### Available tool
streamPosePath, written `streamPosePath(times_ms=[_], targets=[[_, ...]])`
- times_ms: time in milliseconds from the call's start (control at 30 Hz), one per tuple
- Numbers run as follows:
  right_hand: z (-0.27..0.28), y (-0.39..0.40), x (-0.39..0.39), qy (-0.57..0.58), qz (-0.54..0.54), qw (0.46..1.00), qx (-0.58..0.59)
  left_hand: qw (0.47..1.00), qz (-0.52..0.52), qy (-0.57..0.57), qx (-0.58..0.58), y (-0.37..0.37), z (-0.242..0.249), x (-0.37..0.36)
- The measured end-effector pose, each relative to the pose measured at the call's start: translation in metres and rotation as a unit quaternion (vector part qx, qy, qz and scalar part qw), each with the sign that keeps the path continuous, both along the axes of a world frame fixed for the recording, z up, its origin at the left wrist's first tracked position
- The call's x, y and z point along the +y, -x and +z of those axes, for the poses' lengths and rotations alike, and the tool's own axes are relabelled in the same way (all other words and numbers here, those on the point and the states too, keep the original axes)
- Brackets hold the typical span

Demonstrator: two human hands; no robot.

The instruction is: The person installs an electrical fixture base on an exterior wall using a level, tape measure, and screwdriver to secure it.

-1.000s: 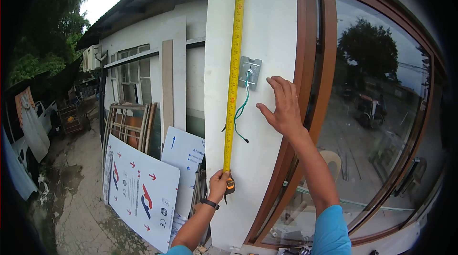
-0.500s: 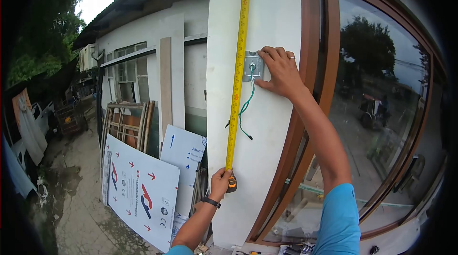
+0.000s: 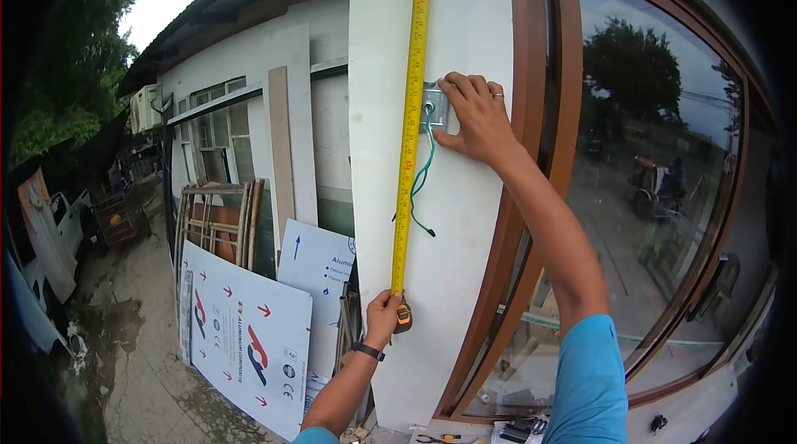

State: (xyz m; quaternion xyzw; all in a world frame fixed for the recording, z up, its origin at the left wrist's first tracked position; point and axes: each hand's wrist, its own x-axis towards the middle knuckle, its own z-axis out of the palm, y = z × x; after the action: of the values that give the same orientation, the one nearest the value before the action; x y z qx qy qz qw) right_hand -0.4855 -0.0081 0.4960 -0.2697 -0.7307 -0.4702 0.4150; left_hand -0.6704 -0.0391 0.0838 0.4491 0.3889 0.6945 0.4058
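A yellow tape measure blade (image 3: 413, 112) runs up a white wall panel (image 3: 465, 12) and out of the top of view. My left hand (image 3: 382, 316) is closed around the lower end, by the black-and-orange tape measure case (image 3: 403, 318). Higher up, my right hand (image 3: 480, 118) grips a grey electrical box (image 3: 437, 103) by its right side, fingers at the top and thumb below, against the panel. The box's left edge meets the blade. Twisted green and white wires (image 3: 422, 182) hang out of its round hole.
A brown-framed glass door (image 3: 656, 153) stands to the right, with reflections in it. Printed aluminum composite sheets (image 3: 245, 336) and a bamboo frame (image 3: 217, 224) lean against the building at left. Pliers (image 3: 432, 439) and other tools lie at the panel's foot.
The whole view has shifted slightly, moving the panel leftward. My right hand and the box have come a little closer to the tape blade. My left hand keeps its hold.
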Motion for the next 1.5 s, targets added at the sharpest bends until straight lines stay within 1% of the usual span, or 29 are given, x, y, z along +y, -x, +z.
streamPosePath(times_ms=[33, 267, 533, 633, 733, 967, 1267, 1500], targets=[[0.0, 0.0, 0.0, -0.014, 0.008, 1.0, 0.0, 1.0, 0.003, 0.0, 0.003, 0.0, 0.0, 0.0], [0.002, -0.002, -0.002, 0.001, 0.018, 1.0, 0.004, 1.0, -0.005, -0.002, -0.022, -0.002, 0.0, -0.001], [0.001, -0.006, -0.006, 0.01, 0.029, 0.999, 0.018, 1.0, 0.006, 0.001, -0.015, -0.007, 0.004, -0.006], [0.002, -0.004, -0.008, 0.018, 0.027, 0.999, 0.015, 1.0, 0.002, 0.006, -0.018, -0.004, 0.005, -0.008], [0.006, -0.002, -0.01, 0.067, -0.005, 0.998, 0.016, 1.0, 0.001, 0.01, -0.02, -0.003, 0.006, -0.008], [0.004, -0.003, -0.01, 0.063, 0.001, 0.998, 0.018, 1.0, 0.018, 0.001, -0.01, -0.004, 0.003, -0.007], [0.006, -0.005, -0.013, 0.072, -0.005, 0.997, 0.02, 0.999, 0.002, 0.001, -0.035, -0.005, 0.003, -0.01], [0.007, -0.002, -0.014, 0.074, -0.016, 0.997, 0.026, 1.0, 0.0, 0.004, -0.028, -0.005, 0.001, -0.012]])
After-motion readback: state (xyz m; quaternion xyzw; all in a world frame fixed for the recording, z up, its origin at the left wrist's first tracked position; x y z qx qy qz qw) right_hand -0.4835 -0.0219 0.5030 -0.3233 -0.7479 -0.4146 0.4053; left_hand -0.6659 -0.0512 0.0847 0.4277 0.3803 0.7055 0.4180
